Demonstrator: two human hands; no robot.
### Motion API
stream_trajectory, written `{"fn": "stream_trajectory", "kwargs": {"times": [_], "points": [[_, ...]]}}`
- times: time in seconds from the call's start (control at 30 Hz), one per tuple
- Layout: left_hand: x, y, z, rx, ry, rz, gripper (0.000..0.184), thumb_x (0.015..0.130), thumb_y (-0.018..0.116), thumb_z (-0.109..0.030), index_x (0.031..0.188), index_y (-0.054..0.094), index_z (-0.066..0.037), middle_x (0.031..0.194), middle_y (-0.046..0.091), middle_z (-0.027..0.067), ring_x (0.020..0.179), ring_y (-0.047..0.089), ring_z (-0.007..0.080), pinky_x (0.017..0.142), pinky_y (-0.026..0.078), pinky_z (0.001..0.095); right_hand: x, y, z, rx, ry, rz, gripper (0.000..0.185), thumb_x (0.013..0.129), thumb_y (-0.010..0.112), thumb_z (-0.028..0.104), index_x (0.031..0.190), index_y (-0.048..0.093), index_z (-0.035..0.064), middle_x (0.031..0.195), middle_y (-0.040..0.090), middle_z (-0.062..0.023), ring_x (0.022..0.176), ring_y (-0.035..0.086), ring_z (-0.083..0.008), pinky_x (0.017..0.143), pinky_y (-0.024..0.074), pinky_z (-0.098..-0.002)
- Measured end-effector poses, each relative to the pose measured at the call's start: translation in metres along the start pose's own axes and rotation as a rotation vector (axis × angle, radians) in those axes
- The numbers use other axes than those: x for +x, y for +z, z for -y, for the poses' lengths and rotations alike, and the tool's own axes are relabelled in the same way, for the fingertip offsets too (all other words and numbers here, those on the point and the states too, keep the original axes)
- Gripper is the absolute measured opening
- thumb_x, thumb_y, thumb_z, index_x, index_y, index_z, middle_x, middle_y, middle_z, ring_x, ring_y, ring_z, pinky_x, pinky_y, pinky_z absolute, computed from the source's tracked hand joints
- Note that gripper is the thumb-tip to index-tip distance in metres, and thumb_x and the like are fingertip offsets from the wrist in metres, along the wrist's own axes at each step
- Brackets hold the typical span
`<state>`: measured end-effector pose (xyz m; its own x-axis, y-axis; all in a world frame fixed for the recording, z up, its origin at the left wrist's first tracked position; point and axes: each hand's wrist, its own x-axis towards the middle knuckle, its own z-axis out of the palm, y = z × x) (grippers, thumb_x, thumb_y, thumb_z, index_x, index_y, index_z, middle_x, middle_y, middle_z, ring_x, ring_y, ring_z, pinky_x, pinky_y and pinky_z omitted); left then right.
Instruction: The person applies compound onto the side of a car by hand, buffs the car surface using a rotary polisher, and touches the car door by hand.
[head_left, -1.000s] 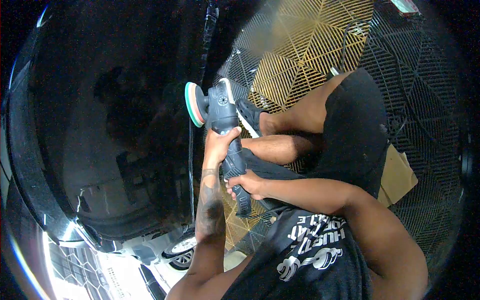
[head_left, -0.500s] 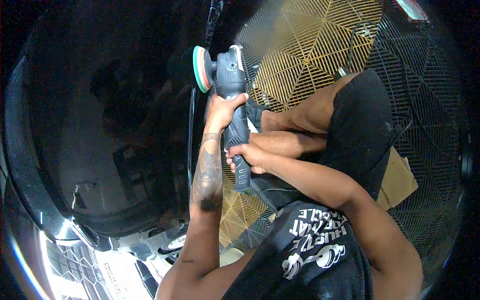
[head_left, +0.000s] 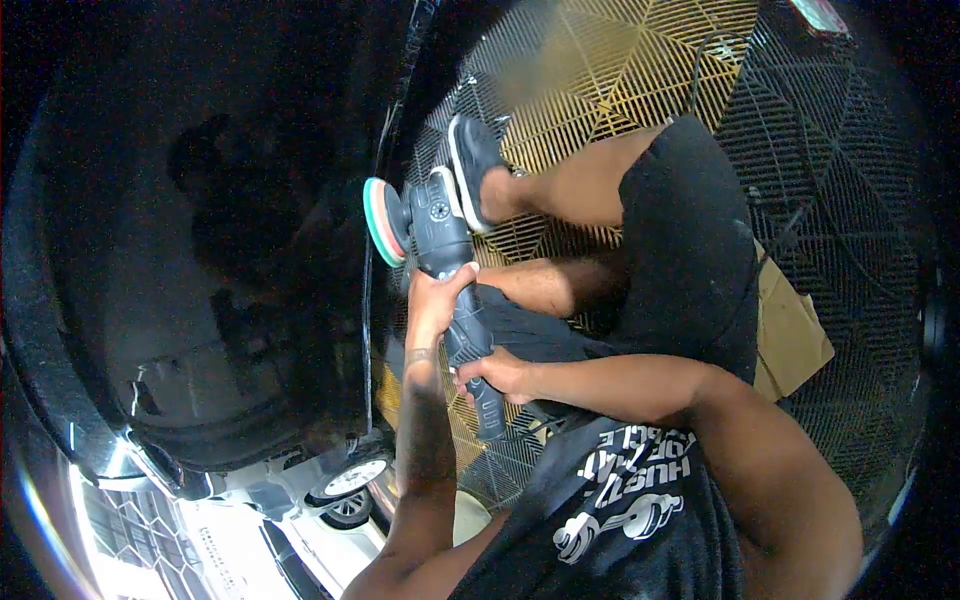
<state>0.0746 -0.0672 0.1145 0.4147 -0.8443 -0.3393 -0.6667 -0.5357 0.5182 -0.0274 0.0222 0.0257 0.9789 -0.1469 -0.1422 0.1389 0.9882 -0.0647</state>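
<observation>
A dark grey polisher [head_left: 443, 236] with a round layered foam pad [head_left: 381, 222] is held in both hands. My left hand [head_left: 434, 302] wraps around its neck just behind the head, thumb across the top. Lower down, my right hand [head_left: 503, 376] is closed around the rear handle. The pad's green face is turned toward the glossy black car panel [head_left: 250, 300] on the left. Whether the pad touches the panel I cannot tell.
My shoe [head_left: 472, 172] and bent legs are close to the polisher's right side. Cardboard [head_left: 790, 330] lies on the yellow and black grated floor [head_left: 600, 95]. A dark cable [head_left: 697, 75] runs over the floor. A white car's wheel [head_left: 355, 478] shows at lower left.
The polisher and both hands have shifted down in the view, toward my body, and the pad slightly left. My shoe has come into fuller view. Both hands keep their hold.
</observation>
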Motion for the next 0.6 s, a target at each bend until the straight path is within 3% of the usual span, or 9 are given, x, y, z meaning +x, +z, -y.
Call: {"fn": "stream_trajectory", "kwargs": {"times": [0.13, 0.23, 0.37, 0.5, 0.6], "points": [[0.003, 0.005, 0.03, -0.067, 0.034, -0.071, 0.034, 0.083, 0.078, -0.02, 0.11, 0.067, -0.003, 0.096, 0.069, 0.0032, 0.082, 0.064, 0.0137, 0.079, 0.051, 0.0314, 0.001, -0.005, -0.005, -0.025, -0.004, -0.051, 0.013, 0.084, 0.069, 0.01, 0.092, 0.063, 0.0009, 0.078, 0.066, -0.0111, 0.064, 0.064, -0.0201, 0.06, 0.0562, -0.0374], [0.005, 0.003, 0.017, -0.046, 0.084, -0.018, 0.035, 0.083, 0.078, -0.021, 0.111, 0.067, -0.004, 0.097, 0.069, 0.0028, 0.082, 0.063, 0.0138, 0.078, 0.051, 0.0311, -0.002, -0.001, 0.002, 0.063, -0.016, 0.023, 0.01, 0.084, 0.068, 0.006, 0.089, 0.061, 0.0006, 0.076, 0.064, -0.0108, 0.063, 0.063, -0.0186, 0.059, 0.0555, -0.0334], [0.032, 0.001, -0.018, -0.036, 0.046, 0.058, 0.035, 0.083, 0.078, -0.021, 0.112, 0.067, -0.004, 0.097, 0.069, 0.0028, 0.083, 0.063, 0.0138, 0.079, 0.051, 0.031, 0.004, 0.001, 0.037, 0.012, -0.097, -0.085, 0.009, 0.083, 0.068, 0.005, 0.086, 0.061, 0.0018, 0.074, 0.064, -0.01, 0.059, 0.062, -0.018, 0.055, 0.0548, -0.033], [0.065, 0.009, -0.042, -0.101, 0.203, 0.111, 0.037, 0.082, 0.078, -0.025, 0.111, 0.067, -0.005, 0.097, 0.069, 0.0025, 0.083, 0.062, 0.0136, 0.078, 0.051, 0.0309, 0.019, -0.006, 0.063, 0.013, -0.273, -0.118, 0.01, 0.082, 0.068, 0.006, 0.086, 0.06, 0.0027, 0.073, 0.063, -0.0094, 0.056, 0.061, -0.0175, 0.052, 0.0553, -0.0325], [0.07, 0.003, -0.053, -0.048, 0.185, 0.126, 0.039, 0.081, 0.079, -0.026, 0.111, 0.067, -0.004, 0.097, 0.069, 0.0031, 0.084, 0.063, 0.0138, 0.079, 0.051, 0.0311, 0.023, -0.003, 0.077, 0.02, -0.258, -0.085, 0.011, 0.081, 0.067, 0.002, 0.088, 0.058, 0.0026, 0.072, 0.063, -0.0094, 0.054, 0.06, -0.0172, 0.051, 0.0546, -0.032]]}}
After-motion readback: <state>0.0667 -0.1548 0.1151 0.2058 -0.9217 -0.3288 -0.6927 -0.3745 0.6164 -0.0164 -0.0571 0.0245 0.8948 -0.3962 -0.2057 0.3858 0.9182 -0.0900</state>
